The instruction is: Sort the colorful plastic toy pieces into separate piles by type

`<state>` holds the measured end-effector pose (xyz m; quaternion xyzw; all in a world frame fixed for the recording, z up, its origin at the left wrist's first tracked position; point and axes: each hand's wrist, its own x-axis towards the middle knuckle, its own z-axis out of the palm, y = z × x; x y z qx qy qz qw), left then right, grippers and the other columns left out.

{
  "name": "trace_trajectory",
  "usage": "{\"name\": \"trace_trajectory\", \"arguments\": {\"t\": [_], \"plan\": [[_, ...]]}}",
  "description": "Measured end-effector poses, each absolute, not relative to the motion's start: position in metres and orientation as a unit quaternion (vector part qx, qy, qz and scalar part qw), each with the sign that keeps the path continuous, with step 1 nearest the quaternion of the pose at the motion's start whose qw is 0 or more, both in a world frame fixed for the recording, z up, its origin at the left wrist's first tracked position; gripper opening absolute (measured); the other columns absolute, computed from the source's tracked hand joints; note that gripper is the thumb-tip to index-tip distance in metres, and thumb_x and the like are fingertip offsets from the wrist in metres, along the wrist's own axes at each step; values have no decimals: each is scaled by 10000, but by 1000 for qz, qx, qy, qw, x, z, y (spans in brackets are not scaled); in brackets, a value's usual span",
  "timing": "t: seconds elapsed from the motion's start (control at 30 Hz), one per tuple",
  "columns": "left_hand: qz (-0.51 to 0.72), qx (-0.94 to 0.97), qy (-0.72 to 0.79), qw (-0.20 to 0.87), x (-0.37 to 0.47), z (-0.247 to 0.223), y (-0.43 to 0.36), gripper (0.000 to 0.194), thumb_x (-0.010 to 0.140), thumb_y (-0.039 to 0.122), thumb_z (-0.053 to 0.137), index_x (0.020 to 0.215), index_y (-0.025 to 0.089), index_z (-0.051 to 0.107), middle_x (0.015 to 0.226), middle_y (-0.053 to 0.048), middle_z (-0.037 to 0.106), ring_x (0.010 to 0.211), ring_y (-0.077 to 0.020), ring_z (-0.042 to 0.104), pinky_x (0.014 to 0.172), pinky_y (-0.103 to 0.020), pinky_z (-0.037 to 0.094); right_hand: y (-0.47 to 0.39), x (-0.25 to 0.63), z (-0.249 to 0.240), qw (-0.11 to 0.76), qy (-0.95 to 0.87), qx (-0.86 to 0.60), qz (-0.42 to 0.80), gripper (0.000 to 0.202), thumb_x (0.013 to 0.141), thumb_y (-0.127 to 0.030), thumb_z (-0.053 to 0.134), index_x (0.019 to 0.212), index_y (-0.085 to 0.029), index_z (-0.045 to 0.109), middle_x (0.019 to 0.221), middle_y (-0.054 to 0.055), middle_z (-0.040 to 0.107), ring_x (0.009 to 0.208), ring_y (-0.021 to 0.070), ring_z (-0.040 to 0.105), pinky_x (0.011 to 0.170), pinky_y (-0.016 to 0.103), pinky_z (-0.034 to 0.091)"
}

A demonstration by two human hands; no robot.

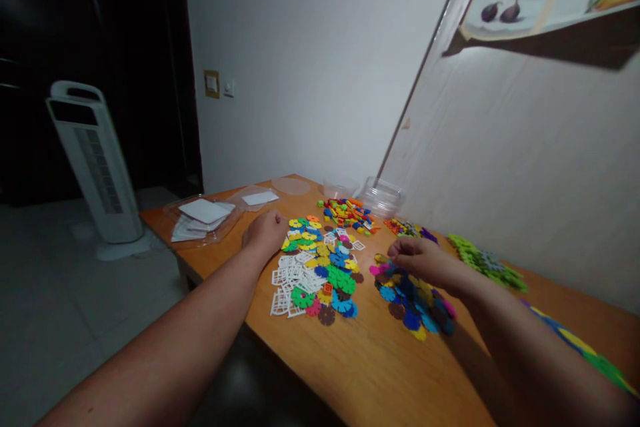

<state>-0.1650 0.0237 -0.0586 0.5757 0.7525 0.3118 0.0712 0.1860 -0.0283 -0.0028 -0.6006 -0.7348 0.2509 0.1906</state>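
My left hand (267, 235) is closed at the left edge of a mixed pile of notched plastic discs (341, 278) and white lattice pieces (295, 273). Its curled fingers face away, so anything in them is hidden. Above a second heap of notched discs (413, 317), blue, brown, yellow and pink, hovers my right hand (415, 257) with thumb and fingers pinched together. A dark yellow disc (381, 258) lies close by its fingertips; I cannot tell whether they touch it. An orange square piece (327, 289) rests among the green and blue discs.
Small coloured bricks (347, 213) are heaped farther back, before clear plastic containers (383, 197). Clear lids with white papers (203, 213) lie at the left table corner. Green interlocking pieces (483, 260) line the wall side. A white tower fan (95, 167) stands on the floor.
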Motion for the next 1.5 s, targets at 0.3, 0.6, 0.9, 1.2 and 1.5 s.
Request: {"name": "trace_trajectory", "arguments": {"t": [0.3,0.6,0.9,1.2,1.5], "plan": [[319,577,749,63,-166,-63,24,268,893,403,437,811,248,640,882,-32,718,749,-196,614,549,-284,291,2,118,-16,110,-827,-527,160,343,794,-225,593,1123,-245,689,912,11,708,769,147,612,675,241,448],[324,576,748,64,-165,-63,23,236,881,396,461,815,249,634,875,-33,714,752,-198,611,564,-283,308,8,106,-22,79,-824,-533,173,177,770,-199,571,921,-197,665,803,-9,668,692,131,572,576,218,390],[320,576,749,75,-164,-61,23,222,887,373,479,870,247,662,940,-46,723,824,-214,629,649,-289,383,-11,105,-15,84,-837,-537,64,198,866,-250,471,725,-180,591,742,31,607,673,147,517,598,260,319],[321,580,745,74,-165,-62,24,251,890,380,460,854,234,661,930,-47,725,802,-202,620,611,-275,358,-40,121,-13,106,-840,-530,55,262,910,-368,477,821,-198,655,833,43,654,750,161,578,651,256,365],[327,576,747,62,-166,-65,29,254,880,394,464,836,239,662,894,-36,721,756,-200,613,578,-280,327,-59,198,-6,133,-760,-628,101,423,917,-469,397,773,-196,687,746,44,686,718,201,622,636,293,420]]}}
